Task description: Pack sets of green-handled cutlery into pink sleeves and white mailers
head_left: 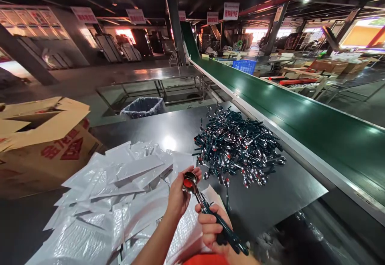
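My left hand (178, 195) pinches the shiny bowl of a spoon (190, 184), fingers curled round its rim. Around the dark green handle (224, 229) of the same spoon my right hand (212, 227) is closed, low in the view near my body. The spoon slants from upper left to lower right between the two hands. Just beyond them lies a heap of spoons (237, 144) with green handles and bright metal bowls on the dark metal table (279, 193). To the left and under my hands spreads a pile of white plastic bags (120, 193).
A green conveyor belt (300, 116) runs along the table's right side. An open cardboard box (42, 136) stands at the left. Behind the table sits a bin lined with a bag (143, 107), and farther off metal tables and a blue crate (244, 65).
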A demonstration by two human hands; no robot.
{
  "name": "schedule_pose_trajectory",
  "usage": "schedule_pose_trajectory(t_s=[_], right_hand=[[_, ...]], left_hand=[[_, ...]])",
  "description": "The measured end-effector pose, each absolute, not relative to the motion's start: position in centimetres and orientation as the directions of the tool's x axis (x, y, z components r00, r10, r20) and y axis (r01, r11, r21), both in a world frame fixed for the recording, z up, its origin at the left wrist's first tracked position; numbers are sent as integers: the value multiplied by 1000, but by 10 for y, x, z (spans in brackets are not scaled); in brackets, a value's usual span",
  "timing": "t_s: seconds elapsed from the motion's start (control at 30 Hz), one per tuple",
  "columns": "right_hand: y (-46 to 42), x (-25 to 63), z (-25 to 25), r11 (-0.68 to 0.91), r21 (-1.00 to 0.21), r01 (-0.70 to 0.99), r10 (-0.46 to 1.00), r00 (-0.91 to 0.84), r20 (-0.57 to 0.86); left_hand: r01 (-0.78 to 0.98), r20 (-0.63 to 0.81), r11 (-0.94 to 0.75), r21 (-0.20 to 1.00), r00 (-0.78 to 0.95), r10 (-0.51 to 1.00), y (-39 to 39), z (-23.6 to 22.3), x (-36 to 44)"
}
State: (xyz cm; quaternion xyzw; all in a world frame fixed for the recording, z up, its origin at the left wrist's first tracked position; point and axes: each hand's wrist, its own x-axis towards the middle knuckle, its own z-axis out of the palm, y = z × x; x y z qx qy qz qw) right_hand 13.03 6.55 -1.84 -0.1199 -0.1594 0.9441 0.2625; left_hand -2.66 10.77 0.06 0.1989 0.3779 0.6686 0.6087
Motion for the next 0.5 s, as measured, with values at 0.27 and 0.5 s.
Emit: schedule_pose_trajectory(t_s=[0.27,0.5], right_hand=[[57,127,-8,-754,-520,-402,568,-796,-208],[60,120,-18,-868,-430,-246,415,-836,-359]], left_hand=[[-614,-99,55,788,-38,994,101,16,-29],[-485,-41,-56,873,-186,982,96,33,-41]])
